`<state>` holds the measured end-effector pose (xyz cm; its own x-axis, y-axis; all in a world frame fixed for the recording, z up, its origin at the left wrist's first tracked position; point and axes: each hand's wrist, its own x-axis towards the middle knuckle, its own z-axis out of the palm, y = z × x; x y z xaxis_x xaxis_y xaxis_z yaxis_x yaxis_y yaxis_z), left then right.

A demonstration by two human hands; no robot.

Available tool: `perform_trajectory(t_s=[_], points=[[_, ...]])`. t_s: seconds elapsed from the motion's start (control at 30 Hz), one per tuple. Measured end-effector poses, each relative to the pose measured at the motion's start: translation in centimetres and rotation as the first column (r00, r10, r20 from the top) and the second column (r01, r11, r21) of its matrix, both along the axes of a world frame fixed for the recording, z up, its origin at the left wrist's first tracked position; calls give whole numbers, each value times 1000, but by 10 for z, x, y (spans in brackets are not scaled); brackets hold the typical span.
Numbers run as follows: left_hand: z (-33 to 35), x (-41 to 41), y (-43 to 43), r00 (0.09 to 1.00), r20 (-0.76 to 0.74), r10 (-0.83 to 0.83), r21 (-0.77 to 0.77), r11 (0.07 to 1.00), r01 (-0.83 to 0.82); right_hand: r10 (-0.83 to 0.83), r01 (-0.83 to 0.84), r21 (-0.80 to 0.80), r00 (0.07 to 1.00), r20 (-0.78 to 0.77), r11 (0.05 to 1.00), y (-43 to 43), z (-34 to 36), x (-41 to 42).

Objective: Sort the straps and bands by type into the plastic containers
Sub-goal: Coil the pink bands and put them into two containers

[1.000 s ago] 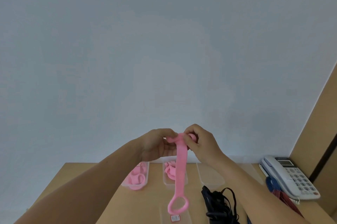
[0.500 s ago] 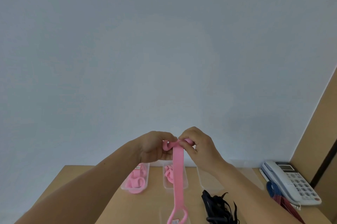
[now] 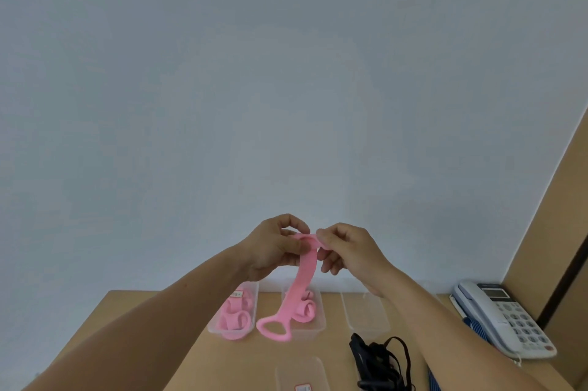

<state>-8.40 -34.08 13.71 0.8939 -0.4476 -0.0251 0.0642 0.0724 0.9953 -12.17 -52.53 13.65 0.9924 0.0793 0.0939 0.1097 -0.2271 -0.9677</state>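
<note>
A long pink strap (image 3: pixel 305 276) with a loop handle at its lower end hangs in the air above the table. My left hand (image 3: pixel 273 247) and my right hand (image 3: pixel 348 249) both pinch its upper end, which is partly rolled between the fingers. Below it stand clear plastic containers: the left container (image 3: pixel 251 292) holds rolled pink straps, the middle container (image 3: pixel 319 323) holds more pink rolls, and a third container (image 3: pixel 366 317) stands to the right. A tangle of black bands (image 3: pixel 378 362) lies on the table in front of the third container.
A wooden table (image 3: pixel 133 323) stands against a pale wall. A white desk phone (image 3: pixel 506 317) sits at the right, with a blue and red striped strap (image 3: pixel 474 325) beside it. Another clear container (image 3: pixel 300 374) with a label is at the bottom edge.
The camera view tilted and the hands shifted; the strap's lower loop has risen and swung left over the middle container. Both hands still hold the strap's top end.
</note>
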Motion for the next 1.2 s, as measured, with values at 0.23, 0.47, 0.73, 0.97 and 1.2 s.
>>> perform_trajectory(t_s=[0.23, 0.47, 0.73, 0.97, 1.2], points=[[-4, 0, -4, 997, 80, 24, 29, 999, -27, 4, -8, -71, 999, -49, 997, -2, 4, 1], [1, -2, -5, 997, -29, -76, 71, 994, 78, -44, 55, -102, 993, 106, 993, -4, 4, 2], [6, -3, -1, 982, -105, -158, 45, 986, 163, -37, 85, -162, 960, 277, 983, -5, -4, 6], [5, -4, 0, 979, -155, -130, -3, 991, 131, -26, 98, -188, 935, 354, 977, -5, -13, 4], [6, -5, 0, 992, -104, -78, -4, 997, 78, -20, 26, -23, 973, 231, 999, -3, -13, 3]])
